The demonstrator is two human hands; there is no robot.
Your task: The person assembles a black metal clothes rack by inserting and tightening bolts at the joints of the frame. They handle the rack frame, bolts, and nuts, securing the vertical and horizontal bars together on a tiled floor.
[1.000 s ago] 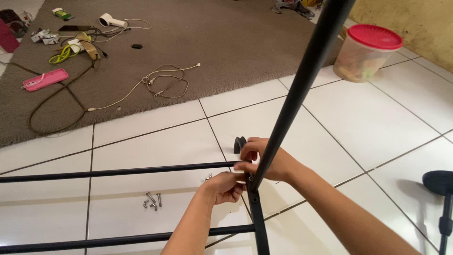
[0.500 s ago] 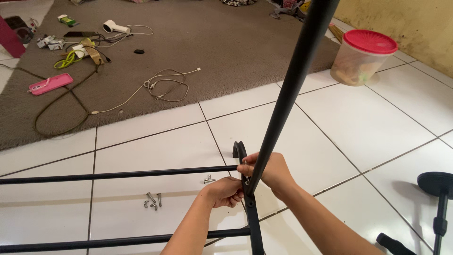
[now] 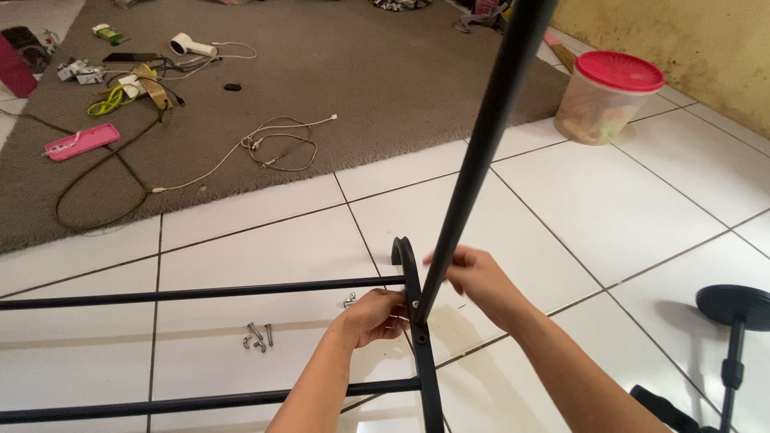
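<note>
A black metal rack frame point(image 3: 241, 290) is laid across white floor tiles point(image 3: 626, 208), with a long black pole point(image 3: 481, 152) rising from its curved end bracket point(image 3: 411, 277). The joint is pinched by the left hand point(image 3: 377, 314), fingers closed, while the pole is loosely cupped by the right hand point(image 3: 473, 277). A few loose screws point(image 3: 258, 335) are scattered just beside the frame.

Single head-worn camera, looking steeply down and forward. Close on both forearms and black metal frame point(image 3: 417, 321) at bottom centre. White tiled floor point(image 3: 642, 208) below, grey carpet point(image 3: 361, 72) farther off across top.
</note>
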